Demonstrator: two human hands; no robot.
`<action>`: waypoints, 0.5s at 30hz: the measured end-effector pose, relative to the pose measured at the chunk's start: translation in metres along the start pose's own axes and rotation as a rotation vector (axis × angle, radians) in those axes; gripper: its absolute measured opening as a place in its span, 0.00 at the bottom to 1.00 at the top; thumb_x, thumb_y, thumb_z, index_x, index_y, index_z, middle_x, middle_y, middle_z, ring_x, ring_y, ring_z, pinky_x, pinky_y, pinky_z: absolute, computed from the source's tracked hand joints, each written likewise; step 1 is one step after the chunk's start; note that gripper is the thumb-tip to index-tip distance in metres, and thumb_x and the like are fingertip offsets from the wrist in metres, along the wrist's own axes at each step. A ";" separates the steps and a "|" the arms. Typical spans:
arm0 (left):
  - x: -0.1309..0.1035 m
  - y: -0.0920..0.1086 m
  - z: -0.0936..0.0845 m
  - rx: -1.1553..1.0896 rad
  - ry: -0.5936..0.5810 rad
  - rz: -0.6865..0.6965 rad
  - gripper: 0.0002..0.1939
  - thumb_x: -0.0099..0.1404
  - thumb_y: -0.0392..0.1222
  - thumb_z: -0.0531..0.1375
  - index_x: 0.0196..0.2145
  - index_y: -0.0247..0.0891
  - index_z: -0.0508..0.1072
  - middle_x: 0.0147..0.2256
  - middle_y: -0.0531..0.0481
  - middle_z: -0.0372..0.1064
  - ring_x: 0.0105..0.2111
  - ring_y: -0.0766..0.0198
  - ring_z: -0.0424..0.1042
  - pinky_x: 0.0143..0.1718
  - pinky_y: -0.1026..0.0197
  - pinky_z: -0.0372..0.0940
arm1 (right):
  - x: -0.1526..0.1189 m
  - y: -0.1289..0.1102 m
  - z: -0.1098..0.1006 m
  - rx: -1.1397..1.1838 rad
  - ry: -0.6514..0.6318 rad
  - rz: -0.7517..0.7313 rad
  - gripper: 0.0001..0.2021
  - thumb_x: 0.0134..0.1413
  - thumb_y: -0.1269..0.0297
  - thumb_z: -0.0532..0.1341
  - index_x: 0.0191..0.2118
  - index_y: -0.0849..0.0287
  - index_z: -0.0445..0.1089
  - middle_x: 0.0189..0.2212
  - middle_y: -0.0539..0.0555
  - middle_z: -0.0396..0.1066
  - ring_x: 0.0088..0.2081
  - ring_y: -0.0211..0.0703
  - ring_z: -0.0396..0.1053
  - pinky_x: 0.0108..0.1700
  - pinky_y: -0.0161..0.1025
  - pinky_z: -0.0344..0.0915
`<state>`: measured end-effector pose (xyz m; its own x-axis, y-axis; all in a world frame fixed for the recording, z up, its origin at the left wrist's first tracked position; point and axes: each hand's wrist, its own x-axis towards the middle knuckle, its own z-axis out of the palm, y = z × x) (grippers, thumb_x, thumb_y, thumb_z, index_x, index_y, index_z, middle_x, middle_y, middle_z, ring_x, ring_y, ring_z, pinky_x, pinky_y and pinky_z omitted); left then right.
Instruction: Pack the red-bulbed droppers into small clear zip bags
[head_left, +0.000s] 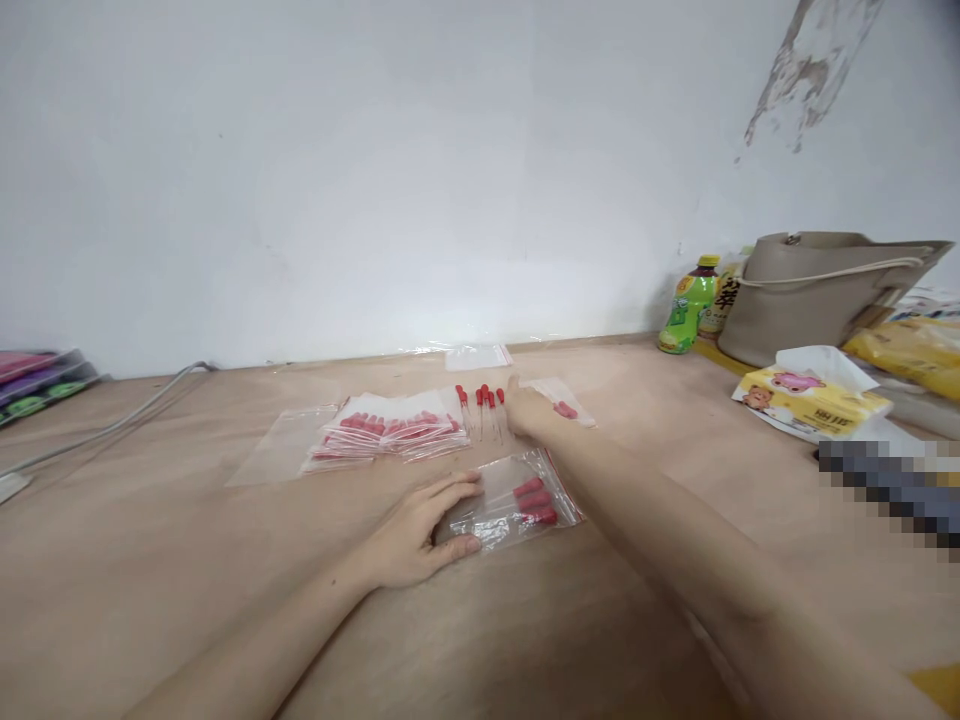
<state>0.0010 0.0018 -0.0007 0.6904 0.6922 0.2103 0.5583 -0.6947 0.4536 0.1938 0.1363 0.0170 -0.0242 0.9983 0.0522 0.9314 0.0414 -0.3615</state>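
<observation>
My left hand (412, 535) lies on the table with thumb and fingers apart, its fingertips at the left edge of a clear zip bag (499, 510). Inside that bag are red pieces (534, 500). Beyond it stands a short row of loose red-headed pieces with thin metal shafts (485, 398). At the right end of this row is my right hand (529, 410), its fingers curled in; whatever they pinch is hidden. Just past this hand lies another zip bag (577, 400) with red pieces, partly covered by my wrist.
Left of the row, filled zip bags (390, 430) overlap in a stack on a clear bag (277, 450). A flat white bag (478, 357) is by the wall. To the right are a green bottle (688, 305), a tissue pack (810, 400) and a grey handbag (810, 290). A cable (112, 430) runs at left.
</observation>
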 end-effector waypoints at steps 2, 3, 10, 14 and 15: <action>0.000 0.000 0.000 0.013 -0.004 0.009 0.24 0.62 0.49 0.55 0.55 0.43 0.57 0.57 0.47 0.53 0.55 0.55 0.55 0.54 0.51 0.54 | 0.000 0.003 -0.006 0.025 0.002 0.009 0.33 0.46 0.72 0.56 0.58 0.69 0.43 0.38 0.70 0.67 0.40 0.54 0.68 0.37 0.44 0.63; 0.000 0.000 0.000 0.016 -0.010 0.012 0.24 0.62 0.49 0.55 0.55 0.43 0.58 0.57 0.47 0.53 0.55 0.55 0.54 0.54 0.51 0.53 | -0.002 0.007 -0.010 0.066 0.020 -0.004 0.34 0.47 0.71 0.56 0.59 0.68 0.40 0.36 0.67 0.68 0.38 0.51 0.69 0.35 0.42 0.64; 0.002 -0.003 0.000 0.021 -0.027 0.042 0.23 0.62 0.48 0.55 0.55 0.43 0.60 0.56 0.48 0.56 0.55 0.55 0.55 0.56 0.47 0.49 | -0.047 0.074 -0.017 0.814 0.235 -0.112 0.32 0.48 0.66 0.52 0.58 0.58 0.37 0.22 0.45 0.60 0.18 0.34 0.62 0.21 0.33 0.62; 0.002 -0.004 0.000 0.041 -0.034 0.037 0.23 0.63 0.49 0.55 0.55 0.44 0.59 0.56 0.48 0.56 0.56 0.56 0.55 0.57 0.48 0.49 | -0.072 0.094 -0.003 1.075 0.265 -0.051 0.30 0.46 0.61 0.56 0.54 0.57 0.41 0.22 0.43 0.59 0.20 0.34 0.64 0.24 0.36 0.67; 0.002 -0.003 0.000 0.047 -0.037 0.037 0.23 0.63 0.49 0.54 0.55 0.44 0.59 0.56 0.48 0.56 0.56 0.56 0.54 0.57 0.48 0.49 | -0.076 0.094 -0.001 1.126 0.246 -0.025 0.30 0.46 0.61 0.57 0.53 0.57 0.42 0.22 0.44 0.60 0.21 0.35 0.65 0.27 0.37 0.68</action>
<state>0.0004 0.0052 -0.0019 0.7271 0.6585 0.1940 0.5521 -0.7289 0.4049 0.2840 0.0639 -0.0201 0.1490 0.9670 0.2064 0.0766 0.1968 -0.9774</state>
